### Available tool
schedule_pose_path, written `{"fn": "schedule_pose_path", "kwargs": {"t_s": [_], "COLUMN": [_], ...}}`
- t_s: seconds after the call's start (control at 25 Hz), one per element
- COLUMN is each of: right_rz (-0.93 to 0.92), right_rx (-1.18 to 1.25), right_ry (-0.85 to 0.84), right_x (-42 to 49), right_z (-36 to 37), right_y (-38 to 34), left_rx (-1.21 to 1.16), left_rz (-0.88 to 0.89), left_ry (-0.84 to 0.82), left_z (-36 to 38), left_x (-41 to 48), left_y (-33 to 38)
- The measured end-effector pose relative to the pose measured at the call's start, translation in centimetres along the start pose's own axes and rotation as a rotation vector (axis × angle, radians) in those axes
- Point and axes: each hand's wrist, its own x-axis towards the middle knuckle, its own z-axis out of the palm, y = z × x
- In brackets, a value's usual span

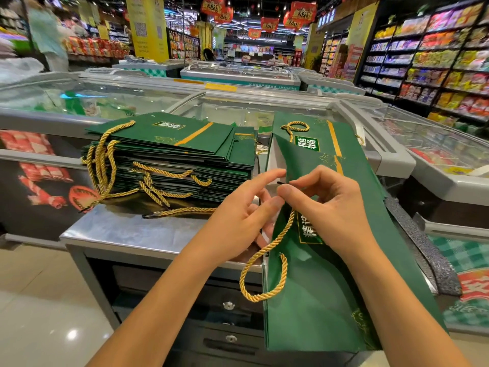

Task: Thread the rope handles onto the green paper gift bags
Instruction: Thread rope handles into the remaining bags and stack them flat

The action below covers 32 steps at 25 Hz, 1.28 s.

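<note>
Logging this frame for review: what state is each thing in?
Gift bag: flat, folded, edge held by left hand.
Rope handle: tip pinched by right hand, rest hanging looped.
Bag stack: flat, piled, ropes dangling.
Loose rope: lying on steel table.

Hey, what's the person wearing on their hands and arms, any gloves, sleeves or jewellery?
Nothing visible. The left hand and right hand are ungloved, with no rings seen. Both forearms are bare to the frame edge: no sleeves, watch or bracelet.

Fingers (255, 209) of the left hand (235, 218) slip behind the green bag (317, 287), perhaps gripping its edge.
</note>
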Motion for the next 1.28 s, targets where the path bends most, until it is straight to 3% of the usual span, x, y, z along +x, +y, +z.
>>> {"fn": "schedule_pose_path", "kwargs": {"t_s": [0.44,0.88,1.16,1.28], "right_rz": [0.009,-0.012,0.008,0.01], "right_rx": [-0.06,-0.1,-0.072,-0.062], "right_ry": [0.01,-0.036,-0.027,-0.024], "right_x": [0.2,0.0,-0.1,-0.1], "right_z": [-0.1,0.4,0.3,0.3], "right_y": [0.3,-0.1,-0.1,-0.1], "left_rx": [0.035,0.054,-0.363,-0.502], "left_rz": [-0.028,0.02,-0.11,-0.193], "left_ry": [-0.02,0.297,0.615,0.602], "left_z": [0.0,0.5,-0.4,-0.7], "left_x": [0.2,0.5,-0.2,-0.1], "left_y": [-0.3,-0.5,-0.6,-0.2]}}
